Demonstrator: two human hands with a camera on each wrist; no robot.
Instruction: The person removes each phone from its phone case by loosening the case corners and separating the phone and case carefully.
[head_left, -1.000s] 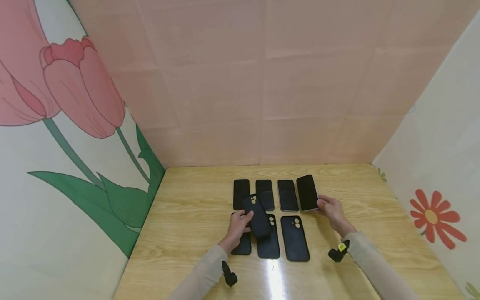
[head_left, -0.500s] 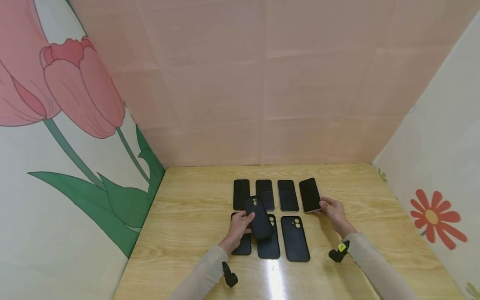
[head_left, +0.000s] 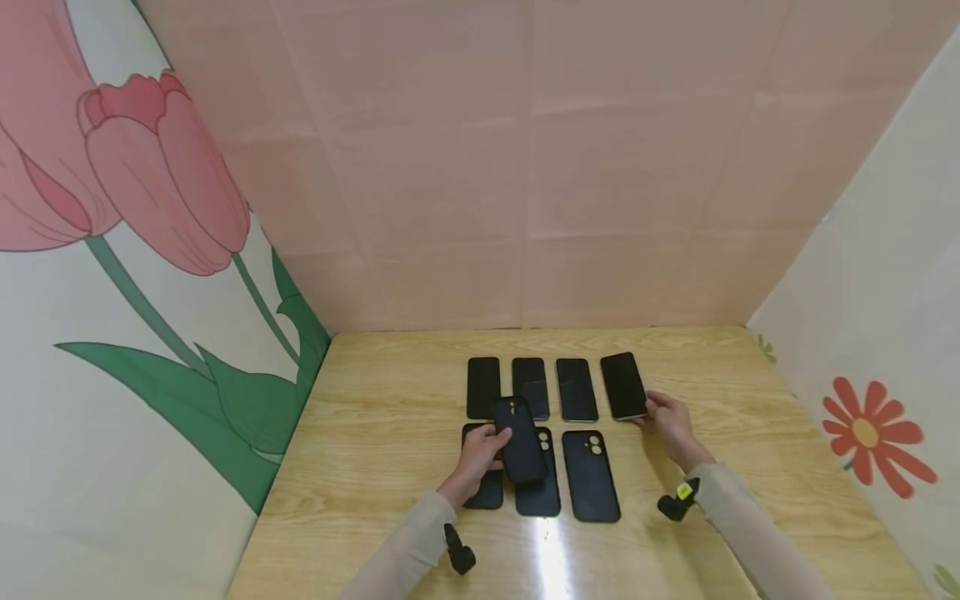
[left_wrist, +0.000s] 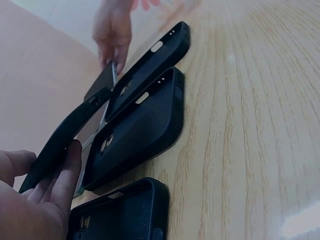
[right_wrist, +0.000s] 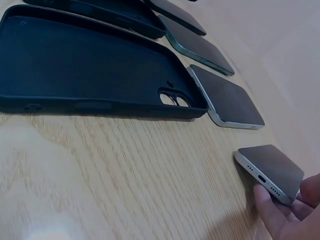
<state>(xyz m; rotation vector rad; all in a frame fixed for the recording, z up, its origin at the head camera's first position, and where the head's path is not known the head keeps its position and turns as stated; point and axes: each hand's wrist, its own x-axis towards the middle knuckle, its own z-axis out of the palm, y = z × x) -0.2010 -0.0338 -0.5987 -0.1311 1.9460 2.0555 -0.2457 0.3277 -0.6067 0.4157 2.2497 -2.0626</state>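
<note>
My left hand (head_left: 477, 454) grips a black phone case (head_left: 522, 442) by its left edge, thumb on one face and fingers on the other. In the left wrist view this raised case (left_wrist: 65, 132) is seen nearly edge-on, above the cases on the table. Over at the right end of the far row, my right hand (head_left: 670, 421) pinches a dark-screened phone (head_left: 623, 386) at its lower right corner. The right wrist view shows that phone (right_wrist: 274, 167) tilted, its charging-port edge towards the camera, with the thumb and fingers (right_wrist: 270, 210) around the corner.
Three more phones, left (head_left: 483, 387), middle (head_left: 531, 392) and right (head_left: 577, 390), lie in the far row. Nearer are three black cases, hollow side up: left (head_left: 487, 493), middle (head_left: 546, 498) and right (head_left: 591, 475). The wooden table (head_left: 375, 417) meets walls at the back and sides.
The right hand's phone has shifted slightly right and changed its tilt. The case in my left hand has come slightly nearer the body and turned a little.
</note>
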